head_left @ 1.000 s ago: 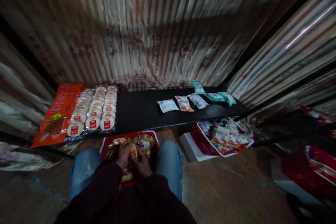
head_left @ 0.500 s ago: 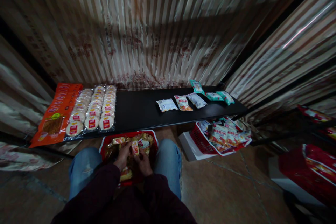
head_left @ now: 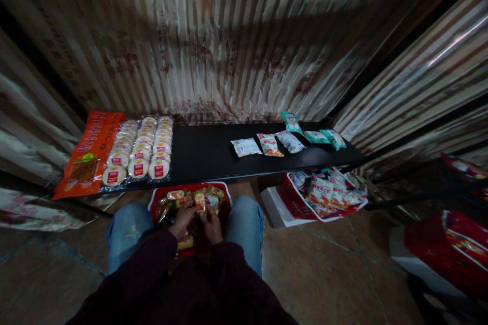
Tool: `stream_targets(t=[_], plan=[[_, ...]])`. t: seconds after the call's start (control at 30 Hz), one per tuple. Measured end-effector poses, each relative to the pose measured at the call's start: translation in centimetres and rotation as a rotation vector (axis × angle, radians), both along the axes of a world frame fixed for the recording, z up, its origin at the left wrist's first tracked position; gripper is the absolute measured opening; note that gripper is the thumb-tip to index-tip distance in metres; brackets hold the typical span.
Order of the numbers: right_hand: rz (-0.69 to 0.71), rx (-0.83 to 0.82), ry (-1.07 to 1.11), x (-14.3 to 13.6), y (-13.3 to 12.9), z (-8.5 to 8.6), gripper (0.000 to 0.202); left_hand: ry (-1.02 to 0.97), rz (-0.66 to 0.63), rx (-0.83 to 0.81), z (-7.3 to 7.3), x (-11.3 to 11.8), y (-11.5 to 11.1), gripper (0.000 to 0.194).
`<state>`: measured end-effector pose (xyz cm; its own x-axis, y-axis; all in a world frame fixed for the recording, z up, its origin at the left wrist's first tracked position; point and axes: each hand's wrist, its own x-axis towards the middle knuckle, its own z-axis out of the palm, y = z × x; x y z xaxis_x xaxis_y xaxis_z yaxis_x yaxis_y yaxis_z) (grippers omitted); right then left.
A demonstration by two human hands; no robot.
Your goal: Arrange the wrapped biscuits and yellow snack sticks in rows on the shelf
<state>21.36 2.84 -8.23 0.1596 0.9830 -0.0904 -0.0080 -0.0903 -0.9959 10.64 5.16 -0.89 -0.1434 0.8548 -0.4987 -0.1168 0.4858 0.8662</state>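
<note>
Between my knees sits a red basket (head_left: 227, 203) with a white rim, holding several small yellow-gold wrapped snacks (head_left: 185, 241). Above it, my left hand (head_left: 184, 217) and my right hand (head_left: 211, 226) both grip one small wrapped snack (head_left: 200, 200) with a red and yellow label, one hand at each side. On the black shelf (head_left: 202, 150) in front, rows of round white crackers (head_left: 139, 150) in clear wrap lie at the left, beside an orange packet (head_left: 86, 157). Small white packets (head_left: 246, 147) and green packets (head_left: 315, 136) lie toward the right.
Right of my knee, a red basket (head_left: 292, 200) full of snack packets rests on a white box (head_left: 271, 208). Another red container (head_left: 427, 238) stands at the far right. A striped curtain (head_left: 213, 51) hangs behind the shelf, and dark frame bars (head_left: 400, 152) run at the right.
The view has shifted slightly, so the shelf's left part and the basket between my knees appear higher and further right. Both hands still hold the snack over the basket.
</note>
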Motion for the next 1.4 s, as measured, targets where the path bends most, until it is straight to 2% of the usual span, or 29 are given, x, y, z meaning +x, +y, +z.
stream_targets(t=[0.2,0.4,0.57,0.7,0.83,1.03,1.27,1.4], plan=[[0.003,-0.068,0.036,0.3,0.3,0.4,0.040,-0.080,0.036,-0.055,0.0,-0.3,0.0,0.026],[-0.037,-0.105,0.173,0.1,0.5,1.2,0.043,-0.014,0.104,0.005,-0.1,-0.2,0.0,0.032],[-0.059,-0.115,0.230,-0.2,0.7,1.6,0.048,0.012,0.105,0.070,0.0,-0.2,-0.2,0.034],[-0.090,-0.090,0.255,-0.4,0.7,2.1,0.045,-0.042,0.098,0.119,0.4,0.0,-0.3,0.033],[-0.148,-0.059,0.234,-0.6,0.6,2.9,0.039,-0.034,0.119,0.132,0.3,0.3,-0.1,0.028],[-0.137,-0.005,0.151,-0.6,0.7,3.3,0.033,-0.079,0.152,0.107,-0.1,0.6,0.0,0.025],[-0.138,0.122,-0.105,-0.4,0.5,3.8,0.027,-0.112,0.182,0.047,0.5,0.6,-0.2,0.026],[-0.117,0.178,-0.137,-0.6,0.4,4.3,0.026,-0.188,0.200,0.070,0.8,1.0,-0.3,0.028]])
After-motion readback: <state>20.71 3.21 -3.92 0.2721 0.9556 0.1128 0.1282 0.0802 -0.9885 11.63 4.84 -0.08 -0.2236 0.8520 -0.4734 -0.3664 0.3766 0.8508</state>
